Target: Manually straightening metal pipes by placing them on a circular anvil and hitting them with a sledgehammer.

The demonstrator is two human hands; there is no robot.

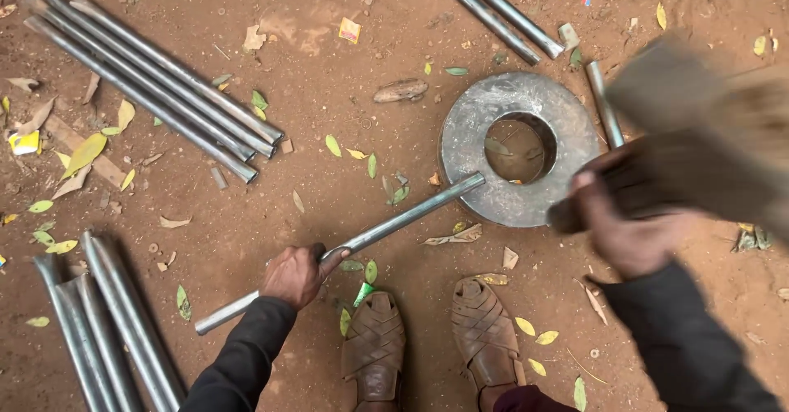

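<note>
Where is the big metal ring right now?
The metal ring lies on the dirt ground, right of centre, under the tip of the pipe held by the left hand.

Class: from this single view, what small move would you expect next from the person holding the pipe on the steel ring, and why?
Probably a downward hammer blow onto the pipe's end. The left hand steadies the pipe, its tip resting on the ring, while the right hand grips a raised, motion-blurred hammer.

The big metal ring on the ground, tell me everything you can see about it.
The metal ring is a thick, flat, round grey disc with a wide round hole showing dirt and a leaf. Its surface looks worn and dusty. It lies flat on the reddish ground. One end of the pipe held by the left hand rests on its lower left edge. The right hand, gripping a blurred hammer, covers its right side.
</note>
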